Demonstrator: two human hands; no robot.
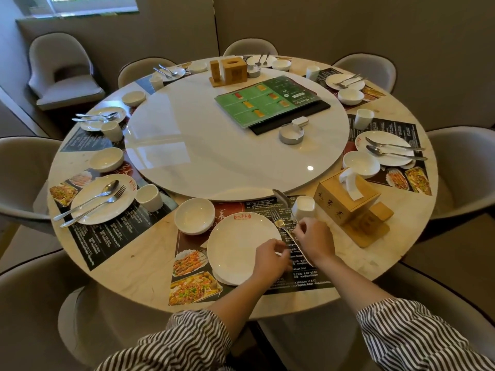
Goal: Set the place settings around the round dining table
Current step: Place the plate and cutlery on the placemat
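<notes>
Grey padded chairs (67, 68) ring a round tabletop (150, 266) where the nearest setting is being finished. A fork (284, 228) is pinched by the right hand (313, 241) at the plate's right edge, seemingly to be laid across the plate (238, 247) as on the other settings. The plate rim is gripped by the curled fingers of the left hand (270, 259), probably to steady it. A spoon (281, 197) lies just beyond, between the bowl (195, 215) and the cup (303, 207), all on a printed placemat (192, 287).

Seven plates (242, 245), seven bowls (194, 215), seven cups (303, 207), two tissue boxes (345, 200).
</notes>
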